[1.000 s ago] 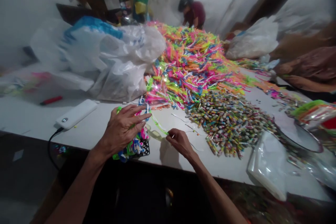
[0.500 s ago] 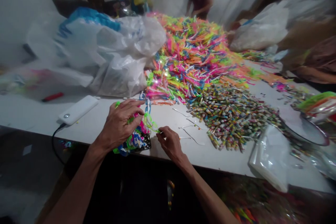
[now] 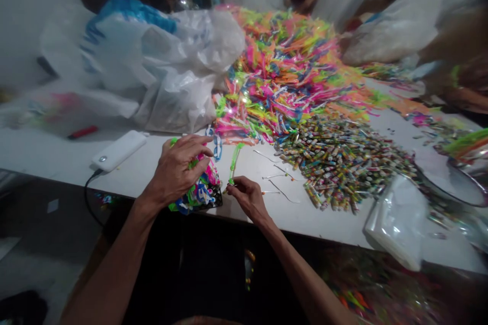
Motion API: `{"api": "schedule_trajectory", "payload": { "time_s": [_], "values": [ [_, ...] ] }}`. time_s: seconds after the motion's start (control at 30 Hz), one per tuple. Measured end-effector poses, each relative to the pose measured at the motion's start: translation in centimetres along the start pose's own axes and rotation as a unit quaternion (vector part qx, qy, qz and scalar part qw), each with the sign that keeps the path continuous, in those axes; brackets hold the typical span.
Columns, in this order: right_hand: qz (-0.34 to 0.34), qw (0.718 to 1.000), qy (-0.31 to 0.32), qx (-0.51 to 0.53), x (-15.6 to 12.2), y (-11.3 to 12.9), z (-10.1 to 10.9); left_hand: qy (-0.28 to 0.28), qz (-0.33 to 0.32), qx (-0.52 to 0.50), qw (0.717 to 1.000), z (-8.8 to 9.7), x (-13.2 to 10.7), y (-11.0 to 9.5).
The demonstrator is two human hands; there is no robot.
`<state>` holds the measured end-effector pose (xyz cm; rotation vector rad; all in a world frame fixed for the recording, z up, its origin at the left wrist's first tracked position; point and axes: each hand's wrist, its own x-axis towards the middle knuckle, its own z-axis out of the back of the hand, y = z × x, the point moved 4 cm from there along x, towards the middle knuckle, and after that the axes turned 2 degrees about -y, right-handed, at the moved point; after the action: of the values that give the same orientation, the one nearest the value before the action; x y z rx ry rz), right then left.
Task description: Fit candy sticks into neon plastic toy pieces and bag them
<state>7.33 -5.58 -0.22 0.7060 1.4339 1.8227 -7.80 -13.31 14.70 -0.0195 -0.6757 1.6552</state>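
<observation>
My left hand (image 3: 179,170) lies over a small bunch of colourful plastic strips (image 3: 204,190), its fingers stretched out and a little apart. Those strips fill a black tray with a grid of openings (image 3: 217,197) at the table's front edge; the hand hides much of it. To the right of the tray, my right hand (image 3: 249,195) pinches the lower end of a bright green strip (image 3: 235,160), which stands up from the fingertips. Several thin wire-like pieces with small beads (image 3: 280,190) lie just right of this hand.
A heap of neon strips (image 3: 282,71) covers the table's middle, with a pile of small printed tubes (image 3: 339,157) in front. White plastic bags (image 3: 183,91) stand at left, behind a white power bank (image 3: 120,151). Clear plastic packaging (image 3: 398,221) overhangs the front edge. Co-workers are at the back and right.
The green strip has come away from the bunch at the tray and now stands upright in my right hand. My left hand stays over the tray. The view has shifted slightly.
</observation>
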Motion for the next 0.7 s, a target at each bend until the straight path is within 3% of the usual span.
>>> {"api": "schedule_trajectory", "payload": {
  "time_s": [0.13, 0.23, 0.5, 0.6, 0.7],
  "values": [
    [0.029, 0.999, 0.027, 0.004, -0.2, 0.3, -1.0, 0.001, -0.002, -0.001, 1.000, 0.0, 0.0, -0.1],
    [0.080, 0.991, 0.057, -0.087, -0.5, 1.2, -1.2, -0.002, -0.004, 0.000, 1.000, 0.1, 0.1, 0.0],
    [0.144, 0.908, 0.090, -0.383, -1.1, 2.3, -3.0, 0.014, -0.025, 0.028, 0.999, -0.4, 0.0, 0.1],
    [0.127, 0.918, 0.114, -0.359, -0.9, 2.7, -3.1, 0.009, -0.022, 0.037, 0.999, -0.4, -0.1, 0.1],
    [0.107, 0.932, 0.197, -0.287, -0.2, 3.2, -1.7, 0.004, -0.007, 0.033, 0.999, -0.3, -0.1, 0.2]
  ]
}}
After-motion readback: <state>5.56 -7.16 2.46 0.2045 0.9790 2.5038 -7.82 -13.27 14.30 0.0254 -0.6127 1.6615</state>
